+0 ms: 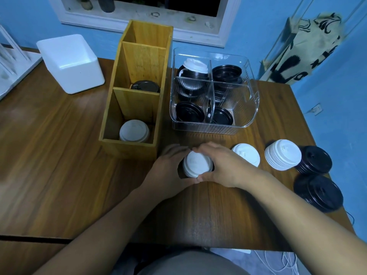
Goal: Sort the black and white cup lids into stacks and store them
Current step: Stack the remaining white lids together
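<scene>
The short stack of round white plastic cup lids is sitting domed side up, its axis vertical, on the brown wood-grain table. You are cupping it with your left hand and right hand, fingers curling around its rim. The tall three-compartment wooden box is standing just behind, holding white and dark lids. Rightward, a flat white lid, a taller ribbed white stack and two glossy black stacks are waiting before the clear ribbed plastic bin.
</scene>
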`<state>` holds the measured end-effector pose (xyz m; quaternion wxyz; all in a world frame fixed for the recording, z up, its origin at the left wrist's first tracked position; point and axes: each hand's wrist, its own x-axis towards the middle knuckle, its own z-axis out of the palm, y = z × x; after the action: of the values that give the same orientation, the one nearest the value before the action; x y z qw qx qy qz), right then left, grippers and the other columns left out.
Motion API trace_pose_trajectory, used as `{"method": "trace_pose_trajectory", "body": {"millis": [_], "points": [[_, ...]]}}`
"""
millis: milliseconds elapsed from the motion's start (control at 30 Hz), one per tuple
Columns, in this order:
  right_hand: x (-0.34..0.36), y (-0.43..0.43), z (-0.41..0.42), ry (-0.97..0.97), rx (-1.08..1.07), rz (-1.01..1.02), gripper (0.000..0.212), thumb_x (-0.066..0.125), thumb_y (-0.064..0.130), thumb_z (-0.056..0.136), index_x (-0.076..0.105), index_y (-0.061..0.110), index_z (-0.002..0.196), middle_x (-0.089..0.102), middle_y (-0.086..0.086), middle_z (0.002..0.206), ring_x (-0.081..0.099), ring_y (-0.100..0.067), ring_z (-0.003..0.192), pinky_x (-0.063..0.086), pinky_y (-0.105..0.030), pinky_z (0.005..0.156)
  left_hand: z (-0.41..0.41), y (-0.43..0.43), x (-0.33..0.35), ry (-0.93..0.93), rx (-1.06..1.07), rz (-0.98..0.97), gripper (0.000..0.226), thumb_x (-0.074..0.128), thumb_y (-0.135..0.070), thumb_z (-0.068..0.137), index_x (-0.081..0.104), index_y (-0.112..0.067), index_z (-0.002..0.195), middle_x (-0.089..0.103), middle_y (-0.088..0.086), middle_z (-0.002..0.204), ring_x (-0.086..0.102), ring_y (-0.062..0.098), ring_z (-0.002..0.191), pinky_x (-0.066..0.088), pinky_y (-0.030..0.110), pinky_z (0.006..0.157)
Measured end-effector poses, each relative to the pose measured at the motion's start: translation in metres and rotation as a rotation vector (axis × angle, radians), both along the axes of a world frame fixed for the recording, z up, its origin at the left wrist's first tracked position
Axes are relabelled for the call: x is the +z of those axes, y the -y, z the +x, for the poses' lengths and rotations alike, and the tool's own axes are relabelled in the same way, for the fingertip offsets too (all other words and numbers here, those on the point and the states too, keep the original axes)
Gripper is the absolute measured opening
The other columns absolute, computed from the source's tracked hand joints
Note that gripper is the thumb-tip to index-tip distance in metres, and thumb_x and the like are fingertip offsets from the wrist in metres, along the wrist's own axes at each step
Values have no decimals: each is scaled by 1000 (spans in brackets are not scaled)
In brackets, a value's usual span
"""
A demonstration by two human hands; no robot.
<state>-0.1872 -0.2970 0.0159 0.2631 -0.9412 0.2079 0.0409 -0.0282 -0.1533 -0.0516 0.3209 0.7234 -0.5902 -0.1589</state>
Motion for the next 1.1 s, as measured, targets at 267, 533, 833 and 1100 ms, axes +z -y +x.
{"method": "trace_pose_trajectory", "body": {"millis": [267, 533, 833, 1100], "points": [[-8, -23, -21, 133, -139, 20, 81, 83, 53, 70, 49, 32, 141, 55, 10, 137, 49, -13, 123, 42, -35, 104, -12, -5, 3, 85, -49, -38, 87, 80, -61, 71, 56, -14, 140, 61, 3, 138, 48, 20, 134, 36, 40, 117], [34, -5, -92, 216, -443, -88, 74, 86, 52, 69, 53, 37, 134, 56, 24, 124, 48, 1, 109, 38, -10, 90, -46, 26, 29, 130, -155, 134, 104, 70, -69, 81, 17, -29, 161, 20, -7, 167, 13, 11, 154, 13, 29, 122], [39, 39, -98, 64, -507, -146, 79, 82, 46, 79, 48, 23, 147, 53, 3, 148, 48, -17, 135, 37, -29, 107, -86, 90, 19, 78, -97, 4, 101, 81, -55, 77, 37, -7, 154, 47, 10, 153, 39, 26, 143, 18, 29, 118], [32, 40, -88, -57, -420, -160, 84, 78, 50, 82, 39, 27, 153, 46, 6, 153, 43, -15, 139, 35, -28, 110, -86, 100, -1, 46, -93, -71, 91, 81, -57, 76, 48, -11, 147, 60, 3, 139, 52, 19, 128, 31, 41, 120]]}}
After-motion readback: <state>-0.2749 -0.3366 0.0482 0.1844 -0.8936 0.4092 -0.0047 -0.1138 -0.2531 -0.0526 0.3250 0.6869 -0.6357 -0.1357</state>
